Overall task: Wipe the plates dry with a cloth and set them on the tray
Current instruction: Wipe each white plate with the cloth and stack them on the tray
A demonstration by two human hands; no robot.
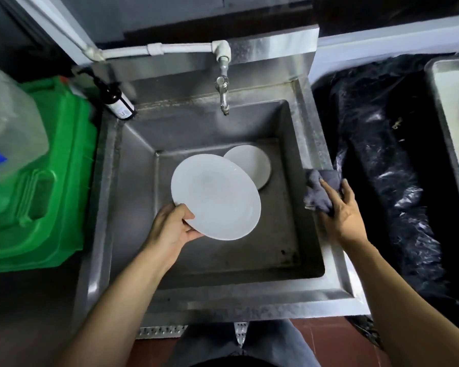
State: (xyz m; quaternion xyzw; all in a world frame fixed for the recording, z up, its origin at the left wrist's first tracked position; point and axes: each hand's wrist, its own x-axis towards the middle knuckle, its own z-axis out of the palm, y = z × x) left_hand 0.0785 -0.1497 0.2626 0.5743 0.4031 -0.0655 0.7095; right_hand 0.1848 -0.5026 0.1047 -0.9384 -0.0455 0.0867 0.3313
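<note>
White plate (215, 197): left hand (170, 229) grips its near rim, tilted over the sink (313, 133).
Cloth (319, 190): right hand (341, 210) clutches it; should wipe both faces.

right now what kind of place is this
Probably a dishwashing corner of a commercial kitchen: a deep steel sink under a wall tap, a bag-lined bin beside it, white plates being handled.

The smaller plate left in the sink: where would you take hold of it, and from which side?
Judging by its pose, take the small plate by its far right rim, coming from above. The big plate in the left hand covers its near left edge, while the far rim leans up by the sink wall, leaving room for fingers.
</note>
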